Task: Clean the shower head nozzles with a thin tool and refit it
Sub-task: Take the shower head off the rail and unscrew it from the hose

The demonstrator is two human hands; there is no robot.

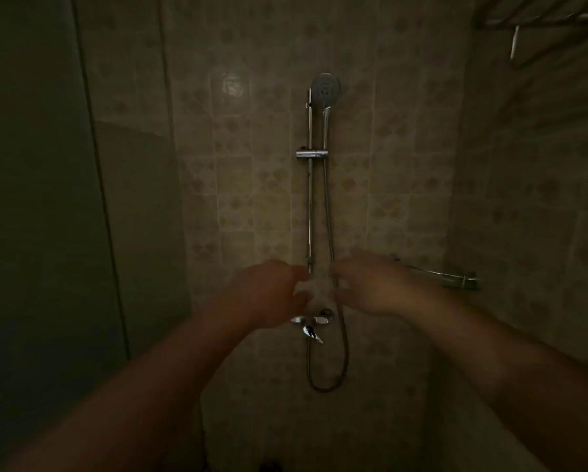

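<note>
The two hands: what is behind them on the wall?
Behind the left hand and right hand are the bottom of the slide rail, part of the hose and the tap just below. Whatever pale thing they hold is too blurred to identify.

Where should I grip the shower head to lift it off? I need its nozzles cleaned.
Grip the shower head by its slim handle above the bracket, coming from the front. It stands upright and clear there; wrap your fingers round it and lift upward, probably.

Dim, murky (soft blur throughout)
</note>
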